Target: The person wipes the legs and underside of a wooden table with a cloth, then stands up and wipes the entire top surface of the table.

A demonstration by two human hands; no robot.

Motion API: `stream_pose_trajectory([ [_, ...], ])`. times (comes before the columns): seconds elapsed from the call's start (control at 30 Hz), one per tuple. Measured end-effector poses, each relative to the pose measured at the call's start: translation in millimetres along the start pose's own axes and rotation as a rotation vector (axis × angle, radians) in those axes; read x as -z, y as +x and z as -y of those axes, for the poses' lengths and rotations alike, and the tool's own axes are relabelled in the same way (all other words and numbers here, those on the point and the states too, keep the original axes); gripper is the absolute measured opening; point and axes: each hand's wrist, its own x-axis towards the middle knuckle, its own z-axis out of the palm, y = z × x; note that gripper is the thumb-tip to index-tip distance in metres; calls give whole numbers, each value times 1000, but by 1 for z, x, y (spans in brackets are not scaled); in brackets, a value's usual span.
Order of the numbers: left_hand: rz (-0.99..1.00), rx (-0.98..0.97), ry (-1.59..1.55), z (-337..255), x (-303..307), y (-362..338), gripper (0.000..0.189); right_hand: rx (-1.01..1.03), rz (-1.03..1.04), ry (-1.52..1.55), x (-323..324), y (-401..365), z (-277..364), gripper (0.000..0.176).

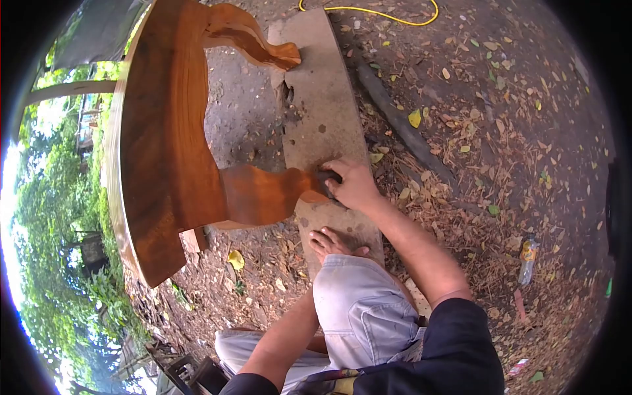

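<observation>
My right hand [355, 185] is closed at the foot end of a curved wooden leg [263, 191], fingers and thumb bent around a dark, thin piece [330, 176] pressed against the wood. Its material cannot be made out. The leg belongs to a reddish-brown, varnished-looking wooden piece of furniture [174, 125] lying on its side. Partly covered by my knee, my left hand [328, 243] rests on a long flat board [322, 108], fingers spread and holding nothing visible. The furniture's other curved leg [253, 43] reaches the board farther off.
Dry leaves cover the dirt ground [474, 131]. A dark branch or root [398, 118] runs along the board's right side. A yellow hose or cord [395, 20] loops at the top. A plastic bottle [527, 260] lies at right. Green foliage [59, 210] stands at left.
</observation>
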Motion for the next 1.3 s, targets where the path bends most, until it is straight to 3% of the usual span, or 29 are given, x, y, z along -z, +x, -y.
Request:
stream_pose_trajectory([
  [0.17,23,-6,-12,1,6,0,146,30,115,-324,-15,-19,0,25],
  [0.27,24,-8,17,3,3,2,144,-257,328,-520,5,-26,-3,28],
  [0.37,28,-27,-14,4,6,0,141,-327,108,-361,33,-39,12,29],
  [0.43,45,-44,-11,5,12,-1,132,-289,67,-216,41,-45,4,32],
  [0.53,-33,-81,-79,35,-38,26,117,-368,7,52,57,-45,8,37],
  [0.63,157,-147,-85,31,62,-16,101,-362,-88,243,80,-30,17,39],
  [0.73,219,-279,-174,63,73,-7,93,-286,-144,393,103,-16,52,36],
  [0.77,146,-350,-265,77,76,-7,87,-293,-142,401,110,-15,70,36],
  [0.87,240,-219,-384,100,137,-36,76,-301,-83,397,129,-18,148,39],
  [0.97,130,-306,-640,123,185,-79,64,-318,2,240,130,-33,214,29],
  [1.07,-340,-558,-895,140,232,-137,53,-258,120,-147,102,-58,226,30],
  [1.1,-400,-611,-907,144,238,-148,54,-246,166,-229,85,-68,238,36],
  [1.17,-525,-724,-922,149,242,-160,55,-367,212,-133,44,-87,245,34],
  [1.2,-485,-674,-911,149,238,-160,58,-377,239,-175,28,-95,228,31],
  [1.3,-347,-533,-890,151,215,-151,69,-485,208,176,-18,-112,225,30],
])
